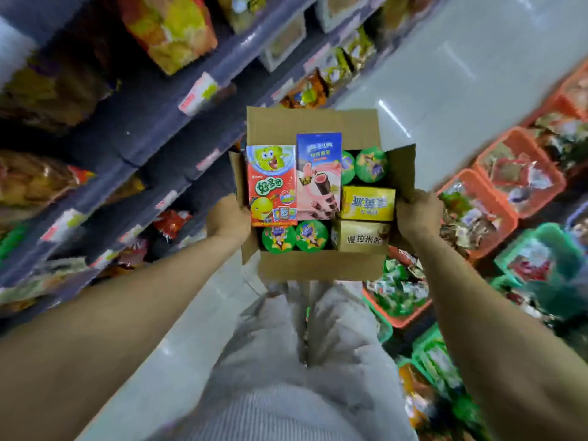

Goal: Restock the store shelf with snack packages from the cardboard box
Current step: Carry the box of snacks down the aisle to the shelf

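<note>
Store aisle (pixel 445 74): left grip (pixel 229 215), right grip (pixel 417 214) hold cardboard box (pixel 318 266) of snack packages (pixel 273 186)

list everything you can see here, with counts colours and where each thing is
cardboard box: 1, brown, open, centre
cartoon snack box: 1, red, on top, left
wafer roll box: 1, blue and pink, right of the red one
round cups: 4 showing, green lids, two far right, two near left
yellow box, gold box: 1 each, right side
shelf: 1, dark grey, left, holding bagged snacks
orange baskets, green baskets: several each, right
left hand, right hand: gripping the box's sides
</note>
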